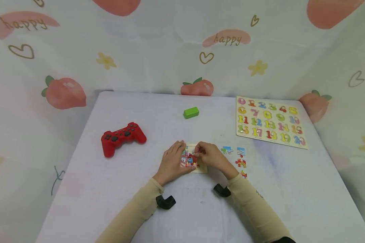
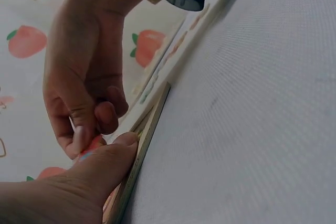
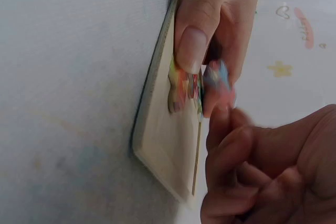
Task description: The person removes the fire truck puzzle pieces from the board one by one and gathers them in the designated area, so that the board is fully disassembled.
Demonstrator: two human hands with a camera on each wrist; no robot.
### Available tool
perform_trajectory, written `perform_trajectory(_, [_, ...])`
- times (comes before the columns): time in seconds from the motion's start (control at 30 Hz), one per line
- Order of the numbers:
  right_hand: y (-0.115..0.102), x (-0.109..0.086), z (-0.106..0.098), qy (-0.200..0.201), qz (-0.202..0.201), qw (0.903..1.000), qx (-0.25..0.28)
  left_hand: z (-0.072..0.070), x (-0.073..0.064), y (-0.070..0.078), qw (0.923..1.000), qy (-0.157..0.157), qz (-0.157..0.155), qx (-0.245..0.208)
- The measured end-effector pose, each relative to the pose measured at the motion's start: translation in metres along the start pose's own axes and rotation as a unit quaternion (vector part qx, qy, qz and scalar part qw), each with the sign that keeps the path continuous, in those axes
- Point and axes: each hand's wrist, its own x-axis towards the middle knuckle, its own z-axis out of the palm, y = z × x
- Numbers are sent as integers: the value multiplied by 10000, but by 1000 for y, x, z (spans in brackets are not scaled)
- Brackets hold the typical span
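Wooden puzzle tray (image 1: 200, 167) between hands | left hand (image 1: 173, 162) presses tray | right hand (image 1: 211, 157) pinches puzzle piece (image 3: 219, 80)

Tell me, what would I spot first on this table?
Probably the two hands, left hand and right hand, working a colourful piece into the small puzzle board at the middle. Next, the bright red game controller to the left, and the number board far right.

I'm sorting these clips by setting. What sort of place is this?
Probably a staged tabletop play corner, not a lived-in room. A strawberry-print cloth hangs behind the covered table. Toys lie on it: a number puzzle board, a red game controller and a small jigsaw tray under both hands.
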Motion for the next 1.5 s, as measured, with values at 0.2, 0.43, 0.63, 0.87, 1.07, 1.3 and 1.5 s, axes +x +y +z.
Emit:
perform_trajectory(0.2, [0,0,-5,-7,110,9998,153,2,1,0,10000,-41,6,34])
perform_trajectory(0.43, [9,-13,-32,115,347,9992,185,2,0,0,9996,39,136,257])
perform_trajectory(0.63, [33,-35,-65,37,690,9976,-90,4,-1,-1,9986,31,176,503])
perform_trajectory(0.87, [59,-54,-79,-105,924,9955,-174,4,-1,-2,9981,100,250,560])
perform_trajectory(1.07, [70,-54,-73,-85,1099,9939,-108,3,-1,-2,9982,88,249,546])
perform_trajectory(1.3, [76,-52,-66,73,1149,9930,-280,4,-2,-2,9979,83,276,580])
perform_trajectory(1.5, [75,-52,-63,157,1071,9930,-483,4,-1,-2,9983,84,242,524])
